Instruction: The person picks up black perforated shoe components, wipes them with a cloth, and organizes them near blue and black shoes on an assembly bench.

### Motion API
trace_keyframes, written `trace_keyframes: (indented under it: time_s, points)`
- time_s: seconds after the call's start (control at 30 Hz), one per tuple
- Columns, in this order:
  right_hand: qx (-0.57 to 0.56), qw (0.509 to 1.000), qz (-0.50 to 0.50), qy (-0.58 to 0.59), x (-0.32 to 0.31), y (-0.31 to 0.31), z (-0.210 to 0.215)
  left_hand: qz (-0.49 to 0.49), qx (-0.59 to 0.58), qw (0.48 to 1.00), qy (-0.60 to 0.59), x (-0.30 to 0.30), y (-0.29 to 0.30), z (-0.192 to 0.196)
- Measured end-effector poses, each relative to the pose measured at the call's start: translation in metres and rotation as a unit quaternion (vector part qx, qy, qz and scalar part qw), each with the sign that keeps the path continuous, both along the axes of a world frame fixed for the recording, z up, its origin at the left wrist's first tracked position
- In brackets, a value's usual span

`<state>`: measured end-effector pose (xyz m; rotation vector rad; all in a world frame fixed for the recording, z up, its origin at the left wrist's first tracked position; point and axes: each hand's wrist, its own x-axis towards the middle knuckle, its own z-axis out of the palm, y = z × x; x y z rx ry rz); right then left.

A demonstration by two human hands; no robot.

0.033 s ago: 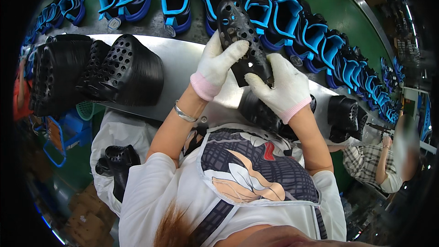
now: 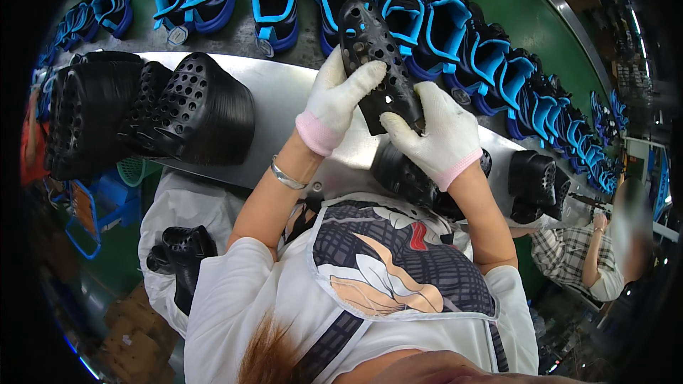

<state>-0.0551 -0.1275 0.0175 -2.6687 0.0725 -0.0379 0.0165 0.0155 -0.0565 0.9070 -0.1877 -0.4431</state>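
I hold a black perforated clog (image 2: pixel 370 46) up over a shiny metal table (image 2: pixel 281 92), its toe pointing away from me. My left hand (image 2: pixel 334 99), in a white glove with a pink cuff, grips the clog's left side. In a matching glove, my right hand (image 2: pixel 434 131) holds its near end. Just below my right hand lie more black clogs (image 2: pixel 402 174) on the table's near edge.
Nested stacks of black clogs (image 2: pixel 192 110) lie on the table's left part. Beyond it a green conveyor (image 2: pixel 526 21) carries a row of black and blue shoes (image 2: pixel 434 25). A white bag (image 2: pixel 171 206) with black clogs sits lower left. Another person (image 2: pixel 590 256) works at the right.
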Motion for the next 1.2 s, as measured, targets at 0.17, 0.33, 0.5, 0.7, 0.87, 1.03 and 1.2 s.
trace_keyframes:
  time_s: [0.17,0.33,0.5,0.7,0.87,1.03,1.2]
  points:
    - [0.051,0.999,-0.005,-0.013,0.028,0.009,-0.006,0.012,-0.055,0.996,0.067,0.015,0.003,-0.005]
    - [0.076,0.995,-0.008,0.067,0.062,-0.003,0.003,-0.024,-0.003,0.994,0.104,0.035,0.006,-0.005]
    - [0.017,0.992,0.022,0.126,0.101,-0.011,0.023,0.217,0.342,0.907,-0.116,0.039,0.011,-0.031]
    - [-0.110,0.973,0.079,0.187,0.160,-0.022,0.026,0.227,0.418,0.833,-0.282,0.051,0.014,-0.050]
    - [-0.210,0.956,0.082,0.185,0.198,0.015,0.005,0.119,0.554,0.770,-0.295,0.069,0.014,-0.046]
    - [-0.202,0.958,0.030,0.202,0.227,0.048,-0.034,-0.122,0.689,0.681,-0.217,0.112,0.005,-0.022]
    - [-0.250,0.946,0.078,0.192,0.255,0.045,-0.091,-0.179,0.684,0.688,-0.162,0.119,0.000,-0.008]
